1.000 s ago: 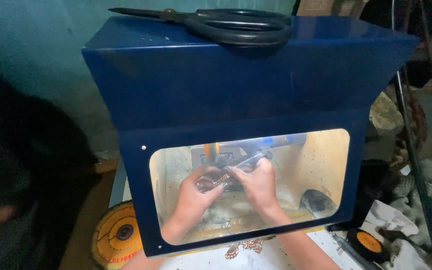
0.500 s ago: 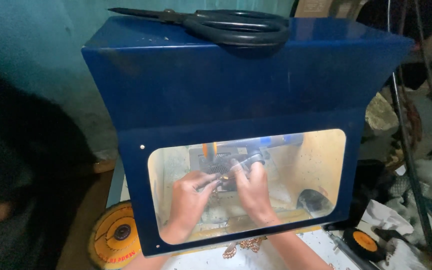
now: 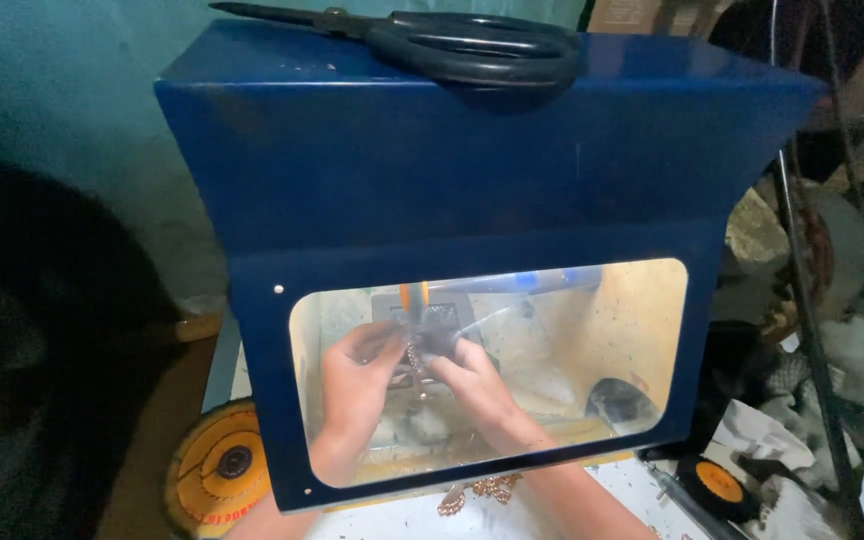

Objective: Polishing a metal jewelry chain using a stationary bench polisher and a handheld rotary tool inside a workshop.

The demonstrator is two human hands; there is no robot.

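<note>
Both my hands reach inside a blue metal cabinet [image 3: 472, 170] and show through its clear window [image 3: 572, 330]. My left hand [image 3: 352, 395] and my right hand [image 3: 477, 385] pinch a small metal chain-like piece [image 3: 417, 360] between them, in front of a dark mesh block with an orange part [image 3: 414, 300]. The piece hangs down between the fingers. More chain-like bits [image 3: 482, 490] lie below the window by my wrists.
Large black scissors [image 3: 452, 45] rest on top of the cabinet. A yellow disc [image 3: 217, 465] lies at the lower left, a smaller orange-centred disc [image 3: 717, 480] at the lower right. Cluttered rags and cables [image 3: 832, 330] fill the right side. A dark round opening [image 3: 617, 400] sits inside the cabinet.
My hands have drawn closer together and shifted slightly toward the mesh block, still holding the small metal piece. The view has drifted a little.
</note>
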